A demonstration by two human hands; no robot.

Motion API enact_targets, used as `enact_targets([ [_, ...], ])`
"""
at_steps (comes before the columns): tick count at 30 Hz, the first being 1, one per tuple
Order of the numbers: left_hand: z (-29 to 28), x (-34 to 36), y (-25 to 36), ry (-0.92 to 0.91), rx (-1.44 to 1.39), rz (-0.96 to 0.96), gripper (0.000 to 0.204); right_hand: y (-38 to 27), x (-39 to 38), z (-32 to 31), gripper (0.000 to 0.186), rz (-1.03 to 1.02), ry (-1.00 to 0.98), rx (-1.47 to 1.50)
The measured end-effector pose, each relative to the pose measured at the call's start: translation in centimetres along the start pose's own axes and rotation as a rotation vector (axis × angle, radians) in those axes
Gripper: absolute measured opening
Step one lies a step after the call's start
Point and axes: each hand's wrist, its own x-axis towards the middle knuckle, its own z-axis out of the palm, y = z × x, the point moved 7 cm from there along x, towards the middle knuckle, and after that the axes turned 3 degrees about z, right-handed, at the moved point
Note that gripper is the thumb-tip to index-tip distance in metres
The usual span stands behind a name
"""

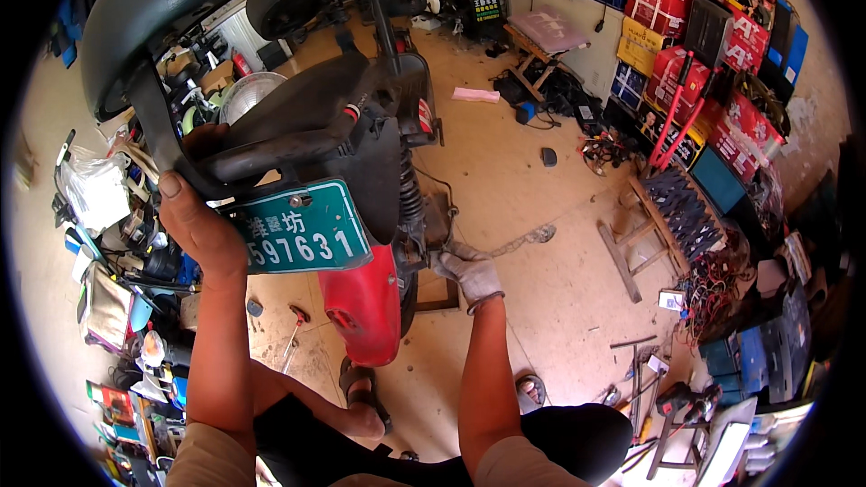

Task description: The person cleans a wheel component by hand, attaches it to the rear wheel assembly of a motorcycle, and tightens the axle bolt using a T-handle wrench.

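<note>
The bike (379, 176) is located from the upper left to the centre of the frame, with its rear end turned toward the lower edge. The rack (176, 149) is gripped by the left hand (206, 230): the thumb is laid over the near bar, and the fingers are mostly hidden behind it. The green plate (307, 225) is positioned just beside this hand.

The gloved right hand (469, 272) is placed at frame centre, by the lower end of the shock (410, 203). Its fingers are curled, but whether anything is pinched between them cannot be told. A long, dull piece (528, 239) extends from near the glove toward the right (possibly a wrench; its outline is too unclear to confirm).

Progress is judged to be partway — the bike appears largely assembled, and attention seems to be given to the joint at the foot of the shock. The plate, the shock and the red mudguard (361, 307) are seen in place. Whether a fastener is being loosened or tightened cannot be determined. The work at this joint is presumably left to be completed. The screwdriver (296, 329) is left unheld on the floor (577, 203) — below the plate, left of the mudguard.
</note>
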Motion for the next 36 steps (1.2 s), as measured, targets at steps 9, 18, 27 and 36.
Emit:
enact_targets([
  [9,-0.2,-0.3,-0.5,-0.007,-0.05,0.008,0.076,-1.4,-0.9,1.6,0.042,-0.05,-0.027,-0.088],
  [18,-0.4,-0.3,0.4,-0.028,0.056,0.031,0.079,-0.2,-0.8,0.9,0.055,0.121,0.012,0.091],
  [27,-0.1,-0.4,0.1,-0.018,0.033,0.038,0.077,-0.8,0.5,1.0,0.047,0.069,-0.042,-0.24],
  [36,-0.2,-0.4,-0.2,0.013,-0.028,0.033,0.073,-2.6,0.6,1.6,0.036,-0.07,0.086,-0.18],
])
